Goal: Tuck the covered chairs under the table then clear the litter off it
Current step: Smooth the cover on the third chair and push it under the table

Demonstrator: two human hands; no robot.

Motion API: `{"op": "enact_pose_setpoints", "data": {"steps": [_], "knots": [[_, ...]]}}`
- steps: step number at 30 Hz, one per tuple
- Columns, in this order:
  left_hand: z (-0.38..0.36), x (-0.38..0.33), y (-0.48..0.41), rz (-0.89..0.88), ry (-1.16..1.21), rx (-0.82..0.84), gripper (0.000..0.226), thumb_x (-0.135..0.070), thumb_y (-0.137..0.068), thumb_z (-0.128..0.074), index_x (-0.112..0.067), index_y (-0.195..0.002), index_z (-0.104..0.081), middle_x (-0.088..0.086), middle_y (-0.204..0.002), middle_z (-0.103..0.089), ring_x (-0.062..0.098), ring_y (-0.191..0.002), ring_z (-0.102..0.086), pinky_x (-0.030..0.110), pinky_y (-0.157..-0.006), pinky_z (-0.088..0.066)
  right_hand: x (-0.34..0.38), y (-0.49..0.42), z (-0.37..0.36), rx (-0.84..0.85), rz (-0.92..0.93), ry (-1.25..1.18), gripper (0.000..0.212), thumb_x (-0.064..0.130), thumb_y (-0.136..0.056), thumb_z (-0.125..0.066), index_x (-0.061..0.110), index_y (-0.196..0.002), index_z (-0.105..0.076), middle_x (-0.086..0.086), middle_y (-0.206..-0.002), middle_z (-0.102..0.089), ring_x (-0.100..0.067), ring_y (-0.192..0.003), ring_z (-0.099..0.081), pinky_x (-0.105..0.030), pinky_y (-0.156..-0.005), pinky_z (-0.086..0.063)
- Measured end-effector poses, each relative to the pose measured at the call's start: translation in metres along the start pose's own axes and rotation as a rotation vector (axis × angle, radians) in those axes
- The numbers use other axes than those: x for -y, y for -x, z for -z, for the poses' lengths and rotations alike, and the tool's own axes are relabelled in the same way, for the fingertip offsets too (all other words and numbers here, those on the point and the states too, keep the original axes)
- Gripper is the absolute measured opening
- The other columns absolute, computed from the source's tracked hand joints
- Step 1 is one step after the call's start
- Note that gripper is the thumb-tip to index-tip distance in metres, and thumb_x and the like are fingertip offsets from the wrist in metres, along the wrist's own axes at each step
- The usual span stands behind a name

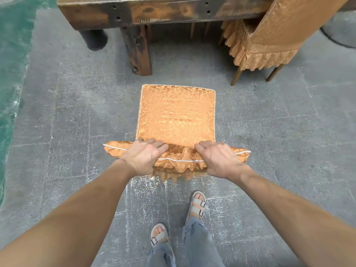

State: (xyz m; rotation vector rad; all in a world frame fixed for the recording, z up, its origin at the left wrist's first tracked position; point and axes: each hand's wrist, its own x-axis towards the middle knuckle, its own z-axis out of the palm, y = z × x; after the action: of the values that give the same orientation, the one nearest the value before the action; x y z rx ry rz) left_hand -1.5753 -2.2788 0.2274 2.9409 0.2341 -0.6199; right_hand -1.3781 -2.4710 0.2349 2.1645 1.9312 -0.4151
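Both hands are gripping the top of the chair back thru the cover: left hand (144, 155) & right hand (219, 160) are curling over the rail, w/ the fabric (181, 160) bunching between them. The covered chair (177, 116) is sitting centre frame, seat facing the counter (134, 10) at the top, apart from it, not yet tucked.

Risks, as I judge them:
- The counter leg (137, 49) is standing just upper left of the seat, so a straight push may be clipping it.
- The loose cover may be sliding on the frame instead of moving the chair.
- The second covered chair (269, 41), upper right, is narrowing the gap.

Counter top & litter: not in view.
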Motion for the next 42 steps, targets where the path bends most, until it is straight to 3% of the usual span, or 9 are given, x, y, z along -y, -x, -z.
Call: {"op": "enact_pose_setpoints", "data": {"steps": [3,9,11,14,19,26,33,37,42], "knots": [[0.015,0.005,-0.045,0.005,0.013,-0.039,0.055,-0.016,-0.066,-0.066,-0.025,-0.117,-0.048,-0.005,-0.109,-0.063,0.023,-0.102,-0.061,0.042,-0.079,-0.053,-0.047,-0.021,0.004,-0.032,-0.019,-0.016,0.045,0.018,-0.063,-0.076,0.02,-0.096,-0.045,0.002,-0.091,-0.059,-0.024,-0.08,-0.064,-0.03,-0.058,-0.031],[0.054,0.024,-0.141,0.029,-0.008,-0.137,0.049,-0.019,-0.063,-0.061,-0.025,-0.111,-0.052,-0.007,-0.102,-0.063,0.022,-0.096,-0.062,0.039,-0.075,-0.054,-0.143,-0.07,0.019,-0.078,-0.042,-0.013,0.047,0.021,-0.063,-0.079,0.022,-0.095,-0.045,0.005,-0.091,-0.06,-0.022,-0.085,-0.065,-0.029,-0.061,-0.035],[0.069,0.032,-0.172,0.038,-0.013,-0.178,0.045,-0.019,-0.063,-0.061,-0.024,-0.107,-0.054,-0.007,-0.098,-0.065,0.021,-0.091,-0.063,0.035,-0.071,-0.053,-0.173,-0.089,0.026,-0.061,-0.062,-0.024,0.048,0.019,-0.064,-0.077,0.023,-0.101,-0.047,0.006,-0.097,-0.06,-0.022,-0.094,-0.064,-0.037,-0.074,-0.048],[0.089,0.044,-0.217,0.054,-0.044,-0.216,0.038,-0.023,-0.067,-0.063,-0.025,-0.104,-0.054,-0.007,-0.094,-0.067,0.019,-0.087,-0.063,0.032,-0.069,-0.052,-0.214,-0.118,0.036,-0.073,-0.106,-0.021,0.05,0.023,-0.069,-0.079,0.024,-0.109,-0.05,0.005,-0.107,-0.06,-0.021,-0.107,-0.059,-0.051,-0.092,-0.044],[0.128,0.068,-0.289,0.101,-0.057,-0.263,0.038,-0.025,-0.067,-0.062,-0.026,-0.105,-0.058,-0.009,-0.094,-0.067,0.019,-0.088,-0.066,0.029,-0.064,-0.044,-0.277,-0.168,0.053,-0.148,-0.226,-0.03,0.046,0.018,-0.075,-0.073,0.027,-0.113,-0.05,0.002,-0.108,-0.054,-0.023,-0.11,-0.052,-0.042,-0.08,-0.026],[0.165,0.11,-0.372,0.152,-0.072,-0.29,0.04,-0.026,-0.057,-0.063,-0.026,-0.097,-0.056,-0.01,-0.081,-0.063,0.02,-0.078,-0.066,0.028,-0.053,-0.03,-0.354,-0.239,0.079,-0.168,-0.263,-0.064,0.051,0.005,-0.071,-0.064,0.028,-0.114,-0.051,-0.001,-0.108,-0.055,-0.025,-0.109,-0.051,-0.042,-0.087,-0.03],[0.19,0.158,-0.434,0.157,-0.084,-0.323,0.044,-0.027,-0.056,-0.056,-0.027,-0.1,-0.054,-0.011,-0.082,-0.061,0.021,-0.078,-0.066,0.03,-0.054,-0.045,-0.412,-0.304,0.091,-0.247,-0.235,-0.055,0.05,0.003,-0.067,-0.063,0.028,-0.109,-0.054,0.005,-0.088,-0.041,-0.024,-0.099,-0.053,-0.04,-0.078,-0.023],[0.195,0.15,-0.426,0.147,-0.051,-0.251,0.051,-0.032,-0.063,-0.06,-0.026,-0.113,-0.054,-0.01,-0.094,-0.065,0.02,-0.088,-0.067,0.034,-0.065,-0.055,-0.409,-0.295,0.093,-0.203,-0.195,-0.042,0.057,0.006,-0.064,-0.069,0.027,-0.115,-0.054,0.002,-0.098,-0.055,-0.023,-0.1,-0.054,-0.044,-0.083,-0.032],[0.2,0.149,-0.428,0.149,-0.047,-0.162,0.054,-0.028,-0.064,-0.057,-0.024,-0.117,-0.052,-0.007,-0.103,-0.065,0.02,-0.095,-0.066,0.033,-0.075,-0.054,-0.409,-0.295,0.093,-0.173,-0.184,-0.055,0.058,0.009,-0.066,-0.07,0.028,-0.119,-0.052,0.003,-0.104,-0.058,-0.022,-0.103,-0.055,-0.044,-0.082,-0.032]]}}
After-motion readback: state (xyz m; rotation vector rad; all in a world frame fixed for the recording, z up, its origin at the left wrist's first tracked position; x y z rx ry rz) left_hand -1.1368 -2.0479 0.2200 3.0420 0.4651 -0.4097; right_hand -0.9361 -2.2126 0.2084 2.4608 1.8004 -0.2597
